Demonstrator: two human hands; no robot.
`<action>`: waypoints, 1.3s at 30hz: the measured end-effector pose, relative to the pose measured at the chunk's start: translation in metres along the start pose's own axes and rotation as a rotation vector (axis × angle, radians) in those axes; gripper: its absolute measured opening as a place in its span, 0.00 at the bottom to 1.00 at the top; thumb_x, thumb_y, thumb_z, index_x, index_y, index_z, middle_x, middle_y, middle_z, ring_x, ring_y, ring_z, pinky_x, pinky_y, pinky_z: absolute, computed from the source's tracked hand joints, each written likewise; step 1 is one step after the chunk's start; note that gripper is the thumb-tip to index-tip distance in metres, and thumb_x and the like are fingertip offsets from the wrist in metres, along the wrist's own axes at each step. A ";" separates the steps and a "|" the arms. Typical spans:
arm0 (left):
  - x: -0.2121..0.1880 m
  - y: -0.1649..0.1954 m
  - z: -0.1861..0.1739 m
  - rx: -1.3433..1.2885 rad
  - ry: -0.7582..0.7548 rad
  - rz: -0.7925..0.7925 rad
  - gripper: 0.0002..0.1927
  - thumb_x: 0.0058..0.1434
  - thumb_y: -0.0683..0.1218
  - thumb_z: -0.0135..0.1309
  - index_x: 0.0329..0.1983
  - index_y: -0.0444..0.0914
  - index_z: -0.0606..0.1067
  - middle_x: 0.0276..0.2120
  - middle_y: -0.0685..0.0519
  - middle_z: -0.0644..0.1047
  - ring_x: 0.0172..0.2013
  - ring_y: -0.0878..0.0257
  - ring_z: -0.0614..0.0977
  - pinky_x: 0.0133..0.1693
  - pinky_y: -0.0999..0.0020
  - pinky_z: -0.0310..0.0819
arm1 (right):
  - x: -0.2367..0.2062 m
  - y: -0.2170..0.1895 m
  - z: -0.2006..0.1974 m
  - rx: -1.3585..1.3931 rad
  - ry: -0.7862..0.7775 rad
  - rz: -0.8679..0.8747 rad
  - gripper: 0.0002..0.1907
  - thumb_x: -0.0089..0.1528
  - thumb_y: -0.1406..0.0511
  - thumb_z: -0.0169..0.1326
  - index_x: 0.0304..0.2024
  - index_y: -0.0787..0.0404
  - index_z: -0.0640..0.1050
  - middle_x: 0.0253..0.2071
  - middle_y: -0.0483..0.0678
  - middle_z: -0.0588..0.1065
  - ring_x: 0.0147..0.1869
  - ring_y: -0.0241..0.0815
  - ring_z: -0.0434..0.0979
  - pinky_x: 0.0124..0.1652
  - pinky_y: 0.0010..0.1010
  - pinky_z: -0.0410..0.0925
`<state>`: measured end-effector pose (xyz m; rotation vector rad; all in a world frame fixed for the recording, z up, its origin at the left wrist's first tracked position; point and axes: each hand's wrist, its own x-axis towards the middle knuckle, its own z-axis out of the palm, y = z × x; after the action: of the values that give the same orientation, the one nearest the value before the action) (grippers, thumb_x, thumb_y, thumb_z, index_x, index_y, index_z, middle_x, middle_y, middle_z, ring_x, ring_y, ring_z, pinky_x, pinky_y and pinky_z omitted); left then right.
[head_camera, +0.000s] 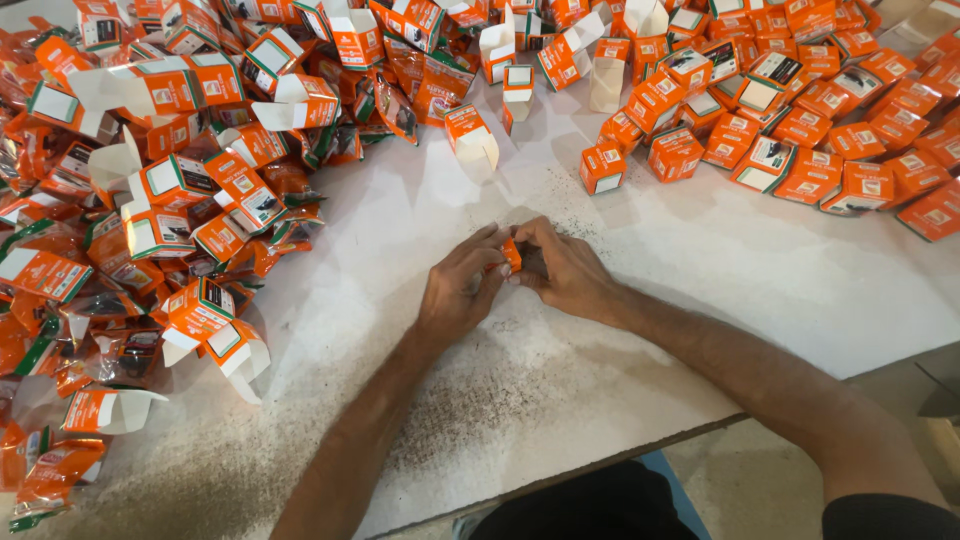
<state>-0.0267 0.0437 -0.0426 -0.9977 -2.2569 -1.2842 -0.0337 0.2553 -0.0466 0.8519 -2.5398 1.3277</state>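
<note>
Two bare hands close a small orange carton at the middle of a dusty white bench.

The white, speckled bench top (700, 270) carries a loose heap of open orange-and-white cardboard cartons and shiny orange foil sachets (150, 200) along its left edge and far left corner, and a tidier spread of closed orange cardboard cartons (800, 130) toward its far right corner. Between them, near the front edge, the left hand (460, 290) and right hand (570, 270) meet, fingers curled tight around one small orange cardboard carton (511, 254), mostly hidden by them. Pinched too hard, its thin card would likely crease; a slipping thumb could leave a flap unseated, and the dark grit under the hands may soil it.
</note>
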 end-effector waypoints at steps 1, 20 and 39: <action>-0.001 0.001 -0.003 0.054 -0.041 0.048 0.10 0.62 0.37 0.61 0.45 0.33 0.76 0.60 0.40 0.76 0.67 0.41 0.74 0.63 0.53 0.72 | 0.000 0.000 -0.001 -0.015 -0.012 0.009 0.29 0.59 0.64 0.65 0.55 0.60 0.62 0.52 0.55 0.78 0.55 0.55 0.81 0.48 0.43 0.75; 0.135 -0.113 0.014 0.957 -0.014 0.155 0.25 0.55 0.35 0.55 0.58 0.37 0.75 0.58 0.42 0.80 0.54 0.46 0.76 0.45 0.50 0.75 | 0.016 0.026 -0.029 -0.318 0.312 -0.188 0.45 0.66 0.60 0.60 0.75 0.65 0.49 0.78 0.64 0.45 0.83 0.67 0.44 0.76 0.54 0.52; 0.191 -0.142 0.013 0.937 -0.001 -0.301 0.17 0.60 0.50 0.60 0.46 0.35 0.75 0.49 0.37 0.71 0.45 0.37 0.78 0.40 0.45 0.77 | 0.026 0.032 -0.013 0.099 0.106 0.147 0.32 0.61 0.66 0.63 0.62 0.63 0.62 0.55 0.56 0.76 0.60 0.48 0.78 0.53 0.38 0.72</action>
<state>-0.2605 0.0827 -0.0187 -0.3144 -2.6103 -0.1814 -0.0747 0.2690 -0.0518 0.6033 -2.5141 1.5104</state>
